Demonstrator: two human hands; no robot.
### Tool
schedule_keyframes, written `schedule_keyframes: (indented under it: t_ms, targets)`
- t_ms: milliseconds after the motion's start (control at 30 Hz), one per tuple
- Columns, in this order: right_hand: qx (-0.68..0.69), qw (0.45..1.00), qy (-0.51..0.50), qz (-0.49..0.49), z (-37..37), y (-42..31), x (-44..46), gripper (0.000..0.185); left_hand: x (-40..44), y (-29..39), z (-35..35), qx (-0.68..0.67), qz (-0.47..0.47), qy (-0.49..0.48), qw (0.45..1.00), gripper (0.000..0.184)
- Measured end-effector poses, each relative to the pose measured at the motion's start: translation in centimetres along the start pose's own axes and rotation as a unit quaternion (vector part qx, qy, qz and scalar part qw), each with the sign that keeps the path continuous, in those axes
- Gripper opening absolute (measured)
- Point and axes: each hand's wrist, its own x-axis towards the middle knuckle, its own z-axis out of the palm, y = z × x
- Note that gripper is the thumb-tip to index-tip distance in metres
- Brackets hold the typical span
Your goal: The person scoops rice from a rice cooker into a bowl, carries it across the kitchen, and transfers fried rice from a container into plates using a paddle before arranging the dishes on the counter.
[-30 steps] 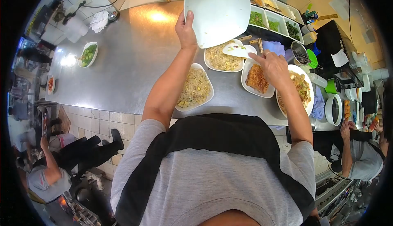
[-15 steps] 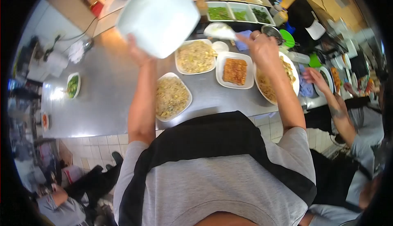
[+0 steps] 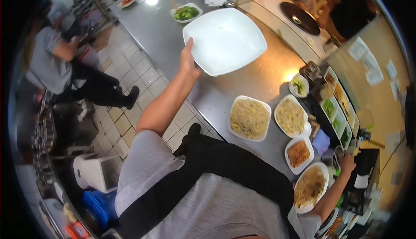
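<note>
My left hand (image 3: 189,61) grips the near edge of a large white square dish (image 3: 229,42), tilted above the counter, with only small food specks inside. My right hand (image 3: 347,164) is at the far right beside a metal pot (image 3: 333,156), fingers curled; what they hold is hidden. Between my hands stand two white dishes of fried rice, a nearer one (image 3: 249,117) and a farther one (image 3: 290,116). Beside them are a white dish with a browned, sliced cutlet (image 3: 298,154) and a white oval plate of noodles (image 3: 310,187).
On the steel counter (image 3: 208,85) stand a bowl of greens (image 3: 186,13) and a small bowl with green bits (image 3: 299,85). Garnish trays (image 3: 337,113) line the back. A blue cloth (image 3: 321,142) lies near the pot. Another person (image 3: 56,61) stands at the left.
The view has turned left. My left hand has swung the square dish leftward and lowered it, showing its inside. My right hand has moved from above the plates to the metal pot.
</note>
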Motion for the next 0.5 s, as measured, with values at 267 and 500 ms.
schedule_keyframes:
  t_ms: [267,500]
  targets:
    - [0.191,0.885,0.409,-0.116,-8.9,-10.6,-8.8,0.036,16.0,15.3,-2.4,-0.04,0.191,0.026,0.98,0.051]
    - [0.208,0.889,0.4,-0.083,-8.4,-21.9,-18.0,0.028,30.8,25.4,-8.7,-0.049,0.223,0.131,0.965,0.052]
